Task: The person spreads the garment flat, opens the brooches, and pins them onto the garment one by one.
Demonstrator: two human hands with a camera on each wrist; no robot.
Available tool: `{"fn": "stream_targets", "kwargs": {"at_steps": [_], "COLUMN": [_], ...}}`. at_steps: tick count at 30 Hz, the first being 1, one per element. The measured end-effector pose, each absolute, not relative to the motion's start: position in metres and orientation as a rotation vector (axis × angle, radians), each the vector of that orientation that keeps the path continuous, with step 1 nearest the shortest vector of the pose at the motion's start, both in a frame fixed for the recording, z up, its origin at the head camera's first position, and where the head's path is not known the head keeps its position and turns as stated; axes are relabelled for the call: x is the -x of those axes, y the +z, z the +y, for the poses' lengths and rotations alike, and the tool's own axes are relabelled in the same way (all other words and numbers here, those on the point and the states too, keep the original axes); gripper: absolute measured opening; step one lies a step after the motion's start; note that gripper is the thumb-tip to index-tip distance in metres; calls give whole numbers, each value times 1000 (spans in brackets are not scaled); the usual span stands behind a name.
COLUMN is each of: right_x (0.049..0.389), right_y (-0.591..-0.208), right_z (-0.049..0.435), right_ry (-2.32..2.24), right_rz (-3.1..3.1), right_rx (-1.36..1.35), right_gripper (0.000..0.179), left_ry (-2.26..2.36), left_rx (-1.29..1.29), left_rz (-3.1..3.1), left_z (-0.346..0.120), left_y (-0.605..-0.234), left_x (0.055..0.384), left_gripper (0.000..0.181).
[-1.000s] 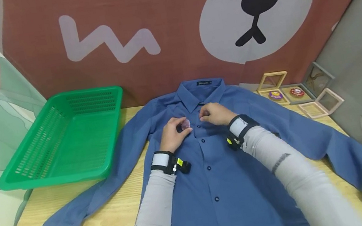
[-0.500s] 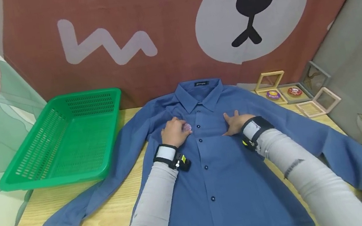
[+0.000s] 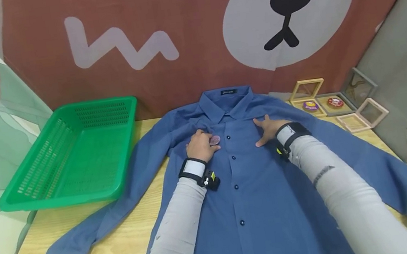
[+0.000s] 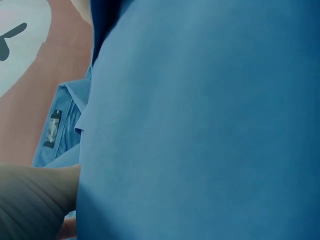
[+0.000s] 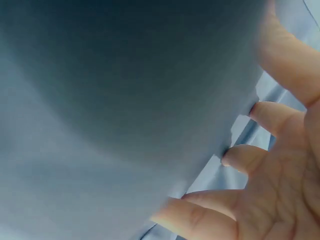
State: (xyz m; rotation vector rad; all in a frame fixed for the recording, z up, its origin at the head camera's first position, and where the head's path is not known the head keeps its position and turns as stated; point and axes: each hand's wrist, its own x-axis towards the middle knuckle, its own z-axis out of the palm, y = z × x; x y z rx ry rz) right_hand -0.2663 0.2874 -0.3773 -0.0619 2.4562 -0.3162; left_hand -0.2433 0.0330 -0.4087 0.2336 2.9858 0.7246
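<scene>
A blue button-up shirt [image 3: 260,188] lies front up, collar away from me. On its left-hand chest a round pinkish badge [image 3: 214,140] sits beside my left hand [image 3: 200,146], whose fingers and thumb grip the shirt cloth. My right hand [image 3: 268,129] grips the other chest side, thumb and fingers spread apart. Between both hands the cloth rises in a fold just below the collar [image 3: 212,109]. In the left wrist view, raised cloth [image 4: 190,125] hides most of that hand. The right wrist view has fingers [image 5: 245,159] bent at the fold's edge.
A green plastic basket [image 3: 66,199] stands on the wooden table [image 3: 127,248], beside one sleeve. At the back right are small opened frame boxes [image 3: 353,122], a purple badge [image 3: 310,105] and a red badge [image 3: 335,102]. A printed cloth backdrop [image 3: 195,71] stands behind.
My right hand has left the placket near the collar for the right chest and taken hold there. My left hand has shifted off the badge. The shirt front has risen into a fold.
</scene>
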Motion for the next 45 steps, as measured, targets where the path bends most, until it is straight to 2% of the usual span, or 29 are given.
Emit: {"fn": "stream_targets", "kwargs": {"at_steps": [5, 14, 25, 36, 45], "right_x": [271, 271, 272, 275, 281], "right_y": [-379, -378, -381, -371, -346], "right_z": [290, 286, 283, 308, 330], "right_ry": [-304, -300, -316, -353, -404], "right_rz": [2475, 2481, 2494, 2666, 2789], "right_rx": [57, 56, 52, 208, 331], "right_gripper": [103, 103, 103, 74, 47], "left_ry": [674, 606, 762, 769, 799], "left_rx": [-246, -195, -190, -199, -190], "left_rz": [2974, 2873, 2862, 2861, 2845], "left_z": [32, 8, -18, -13, -13], "left_y": [-408, -403, -412, -409, -411], "left_x": [242, 227, 210, 214, 212], "left_gripper": [54, 77, 81, 81, 83]}}
